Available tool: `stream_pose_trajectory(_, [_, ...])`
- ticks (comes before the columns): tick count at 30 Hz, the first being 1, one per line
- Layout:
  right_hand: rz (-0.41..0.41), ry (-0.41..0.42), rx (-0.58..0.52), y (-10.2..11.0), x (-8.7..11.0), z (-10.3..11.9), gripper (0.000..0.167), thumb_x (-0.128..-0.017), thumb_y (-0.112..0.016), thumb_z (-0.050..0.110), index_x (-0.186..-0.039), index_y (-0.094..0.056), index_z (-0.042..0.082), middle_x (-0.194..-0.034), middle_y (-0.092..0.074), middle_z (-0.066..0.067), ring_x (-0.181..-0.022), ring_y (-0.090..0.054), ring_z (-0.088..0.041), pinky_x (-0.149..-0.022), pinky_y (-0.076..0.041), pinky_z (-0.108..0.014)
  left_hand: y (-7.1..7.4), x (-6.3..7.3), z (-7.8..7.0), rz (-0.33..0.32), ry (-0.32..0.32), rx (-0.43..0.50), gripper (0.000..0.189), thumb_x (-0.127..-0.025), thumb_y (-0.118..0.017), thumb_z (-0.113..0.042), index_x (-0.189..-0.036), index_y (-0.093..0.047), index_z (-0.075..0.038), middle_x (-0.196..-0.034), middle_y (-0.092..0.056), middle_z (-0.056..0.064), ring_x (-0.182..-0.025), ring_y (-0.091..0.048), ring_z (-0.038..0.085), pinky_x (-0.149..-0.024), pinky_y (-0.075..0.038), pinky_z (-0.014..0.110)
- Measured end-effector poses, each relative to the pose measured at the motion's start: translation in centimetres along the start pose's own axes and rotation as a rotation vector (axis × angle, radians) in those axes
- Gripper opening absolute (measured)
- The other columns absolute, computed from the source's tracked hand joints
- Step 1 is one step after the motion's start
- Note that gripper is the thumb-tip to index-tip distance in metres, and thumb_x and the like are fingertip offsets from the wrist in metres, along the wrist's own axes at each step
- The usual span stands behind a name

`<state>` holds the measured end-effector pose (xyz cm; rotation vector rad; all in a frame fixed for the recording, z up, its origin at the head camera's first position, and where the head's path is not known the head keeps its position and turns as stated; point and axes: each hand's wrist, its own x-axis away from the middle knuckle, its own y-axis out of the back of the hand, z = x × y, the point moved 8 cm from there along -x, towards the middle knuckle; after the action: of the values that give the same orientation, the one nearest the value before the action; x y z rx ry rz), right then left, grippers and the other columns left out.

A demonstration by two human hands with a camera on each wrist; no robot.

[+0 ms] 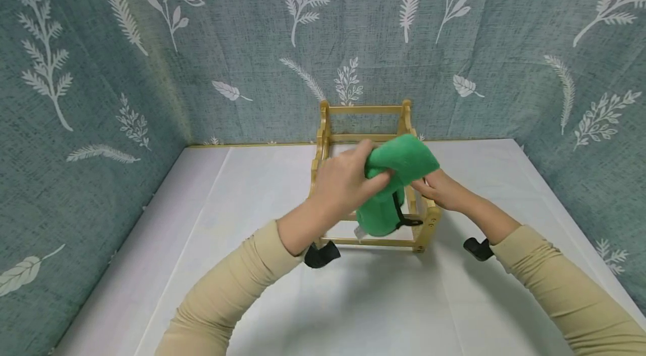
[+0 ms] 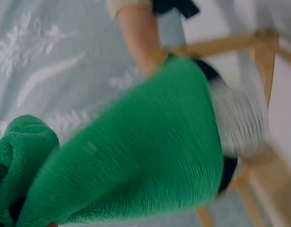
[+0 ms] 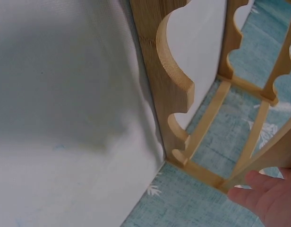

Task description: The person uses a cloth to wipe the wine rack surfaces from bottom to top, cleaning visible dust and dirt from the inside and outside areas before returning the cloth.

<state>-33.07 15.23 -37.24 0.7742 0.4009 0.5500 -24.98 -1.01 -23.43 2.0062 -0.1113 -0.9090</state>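
Observation:
In the head view, my left hand [image 1: 348,176] grips a green terry towel-like piece [image 1: 404,160] by its upper part, over the wooden rack [image 1: 426,227]. Its lower part hangs down in front, with a black strap [image 1: 398,210] and a small white tag [image 1: 359,232]. The left wrist view shows the green cloth [image 2: 150,142] blurred and close up, a whitish patch [image 2: 240,118] at its end. My right hand [image 1: 444,190] holds the rack's right side; its fingertips [image 3: 240,194] show against the side panel in the right wrist view, though part of the grip is hidden.
The rack stands near the back of a white-covered table [image 1: 242,289]. Blue-green cloth walls [image 1: 252,53] with white leaf prints rise behind and at both sides. Dark wrist straps [image 1: 322,255] hang below the sleeves.

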Motion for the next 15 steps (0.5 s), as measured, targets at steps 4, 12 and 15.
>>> stream_pose_trajectory(4, [0.009, -0.058, 0.040, 0.2, -0.2, -0.2, 0.065, -0.099, -0.039, 0.021, -0.146, 0.000, 0.000, -0.149, 0.002, -0.024, -0.136, -0.003, -0.044, -0.103, -0.013, -0.062, 2.1, -2.0, 2.7, 0.010, 0.137, 0.005, 0.032, -0.085, -0.063, -0.031, -0.107, -0.057, -0.009, -0.072, -0.061, 0.005, -0.054, -0.054, 0.017, -0.046, -0.041, 0.028])
stream_pose_trajectory(12, [0.054, -0.124, 0.105, 0.1, 0.2, -0.3, 0.068, -0.099, -0.040, 0.029, -0.145, -0.001, -0.002, -0.148, 0.001, -0.026, -0.131, -0.018, -0.048, -0.100, -0.024, -0.061, 4.2, -5.9, 8.1, 0.042, 0.351, 0.118, 0.042, -0.085, -0.059, -0.040, -0.118, -0.054, -0.013, -0.090, -0.062, 0.009, -0.073, -0.058, 0.022, -0.060, -0.046, 0.034])
stream_pose_trajectory(15, [0.053, -0.135, 0.123, -0.2, 0.6, 0.0, 0.069, -0.098, -0.040, 0.030, -0.144, -0.002, -0.004, -0.148, 0.000, -0.026, -0.128, -0.024, -0.048, -0.099, -0.027, -0.060, 4.0, -7.0, 9.4, 0.054, 0.407, 0.155, 0.044, -0.085, -0.059, -0.042, -0.118, -0.053, -0.014, -0.096, -0.061, 0.007, -0.078, -0.058, 0.020, -0.063, -0.046, 0.034])
